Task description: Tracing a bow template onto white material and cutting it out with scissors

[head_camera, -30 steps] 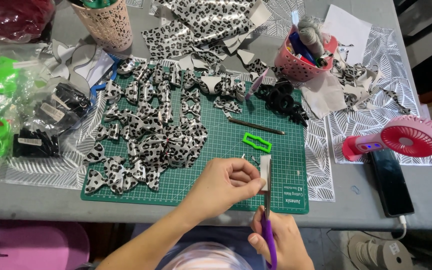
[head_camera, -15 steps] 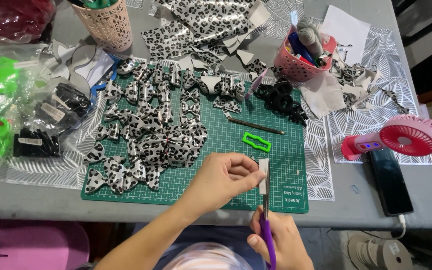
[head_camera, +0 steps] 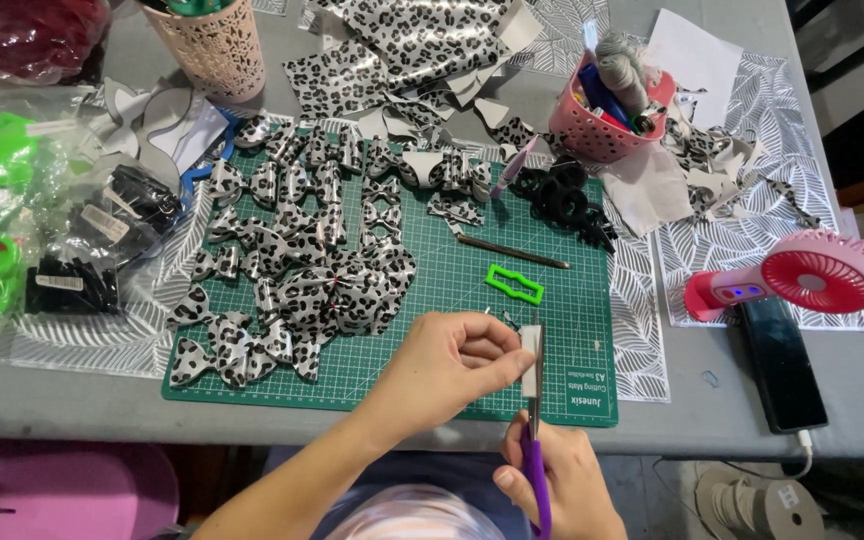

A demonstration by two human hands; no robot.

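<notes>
At the lower middle of the frame, the left hand pinches a small pale strip between thumb and fingertips, its grip pressed together on it. The right hand, below, is closed around purple-handled scissors, blades at the strip. Both sit over the green cutting mat, near leopard-print bows on the desk.

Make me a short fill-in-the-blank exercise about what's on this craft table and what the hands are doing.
1. The right hand holds scissors with ____ handles.
2. The left hand pinches a small white strip against the scissor ____.
3. The leopard-print bows lie on a ____ cutting mat.
4. The handheld fan is ____.

Missing words: purple; blades; green; pink
</notes>
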